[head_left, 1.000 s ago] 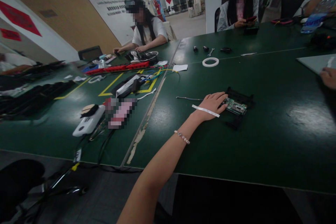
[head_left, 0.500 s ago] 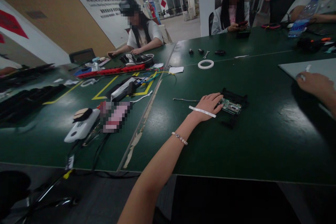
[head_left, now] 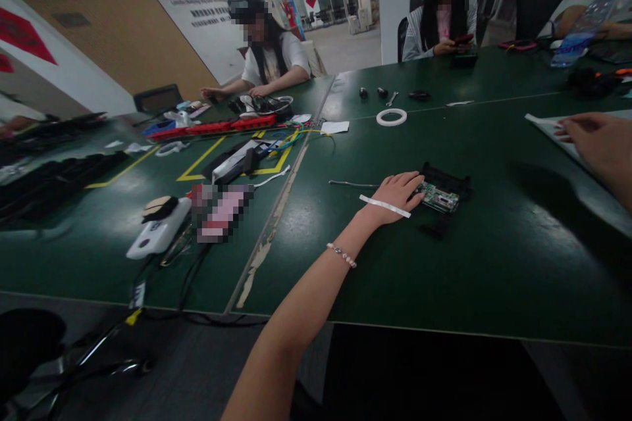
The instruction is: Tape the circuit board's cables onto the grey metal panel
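Note:
My left hand point(head_left: 395, 196) lies on the green table with its fingers stretched out. Its fingertips touch the left end of a green circuit board point(head_left: 438, 198), which sits in a black plastic frame point(head_left: 447, 179). A strip of white tape point(head_left: 384, 206) sticks across the back of this hand near the wrist. From under the hand a thin grey cable point(head_left: 353, 184) runs left. At the right edge my right hand point(head_left: 600, 145) is raised over a pale sheet point(head_left: 543, 123), fingers bent and drawn together. Whatever is between those fingertips is too small to make out.
A roll of white tape point(head_left: 392, 117) and a small wrench point(head_left: 392, 99) lie farther back. On the left are a phone point(head_left: 224, 214), a white device point(head_left: 158, 230) and a red power strip point(head_left: 212, 127). A water bottle point(head_left: 577, 36) stands back right. Other people sit across the table.
My right hand has lifted from the pale sheet, its fingers now bent together. My left hand stays at the circuit board. The whole view has shifted slightly.

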Action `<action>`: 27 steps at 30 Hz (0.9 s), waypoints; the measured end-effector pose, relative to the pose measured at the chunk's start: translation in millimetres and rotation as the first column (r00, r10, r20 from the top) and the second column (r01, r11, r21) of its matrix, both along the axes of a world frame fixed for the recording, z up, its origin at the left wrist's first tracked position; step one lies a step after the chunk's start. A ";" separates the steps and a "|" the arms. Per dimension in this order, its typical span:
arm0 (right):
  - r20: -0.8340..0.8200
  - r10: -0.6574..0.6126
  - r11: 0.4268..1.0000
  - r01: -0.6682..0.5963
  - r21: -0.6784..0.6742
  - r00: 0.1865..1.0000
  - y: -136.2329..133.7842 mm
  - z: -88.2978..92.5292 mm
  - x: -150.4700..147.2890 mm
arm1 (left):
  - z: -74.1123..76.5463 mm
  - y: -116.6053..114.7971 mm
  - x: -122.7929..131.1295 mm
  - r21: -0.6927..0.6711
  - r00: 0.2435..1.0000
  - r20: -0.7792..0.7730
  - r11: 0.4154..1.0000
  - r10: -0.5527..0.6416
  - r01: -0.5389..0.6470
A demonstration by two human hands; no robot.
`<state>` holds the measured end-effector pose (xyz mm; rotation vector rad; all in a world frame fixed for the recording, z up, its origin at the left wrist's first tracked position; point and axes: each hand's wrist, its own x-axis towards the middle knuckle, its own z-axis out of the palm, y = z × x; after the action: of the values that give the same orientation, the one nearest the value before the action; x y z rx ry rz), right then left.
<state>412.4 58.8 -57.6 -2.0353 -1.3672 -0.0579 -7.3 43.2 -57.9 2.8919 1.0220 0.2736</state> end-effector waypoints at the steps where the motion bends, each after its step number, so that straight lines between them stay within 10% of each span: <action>1: -0.137 0.102 0.993 -0.092 0.073 0.985 -3.2 8.4 -20.5 | -0.3 0.0 0.2 0.000 1.000 -0.001 1.000 0.004 -0.004; 8: -0.556 0.607 0.774 -0.581 0.252 0.567 -46.0 45.6 -195.5 | -1.3 0.3 2.3 -0.001 1.000 0.018 1.000 -0.002 0.002; 12: -0.554 0.752 0.542 -0.813 0.213 0.357 -66.7 45.0 -257.5 | -10.5 4.9 -2.4 -0.017 0.998 0.052 0.999 -0.028 0.028; 18: -0.402 0.796 0.509 -0.860 0.042 0.452 -61.3 26.3 -276.5 | -18.8 6.2 -10.4 0.001 0.992 0.106 0.998 -0.064 0.064; 27: -0.706 0.570 0.355 -0.901 -0.249 0.420 -57.3 44.8 -266.3 | -9.9 1.4 -7.9 -0.008 0.998 0.048 0.999 -0.039 0.040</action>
<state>146.2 1.5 -12.8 -1.3563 -1.9867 1.4591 -15.2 44.6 -67.8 2.8790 0.9550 0.3325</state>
